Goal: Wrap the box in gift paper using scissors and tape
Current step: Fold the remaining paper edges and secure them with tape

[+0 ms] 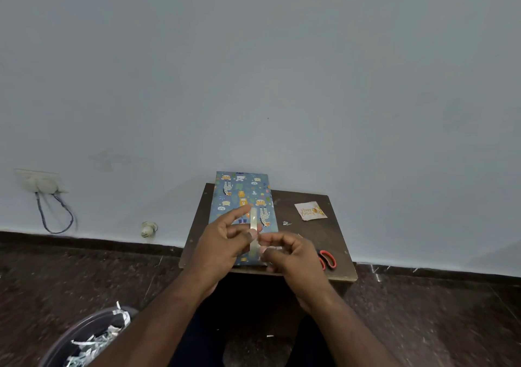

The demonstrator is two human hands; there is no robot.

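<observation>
The box (242, 197), covered in blue gift paper with animal prints, lies lengthwise on a small dark brown table (310, 242). Above its near half, a strip of clear tape (253, 228) stands upright between my hands. My left hand (222, 242) pinches the strip near its middle with thumb and fingers. My right hand (287, 254) pinches its lower end. Red-handled scissors (327, 259) lie on the table just right of my right hand, partly hidden by it.
A small birthday card (310, 211) lies at the table's far right, with a paper scrap (287, 223) beside the box. A bin of paper shreds (93, 341) stands at the lower left on the dark floor. A wall socket with a cable (42, 186) is at the left.
</observation>
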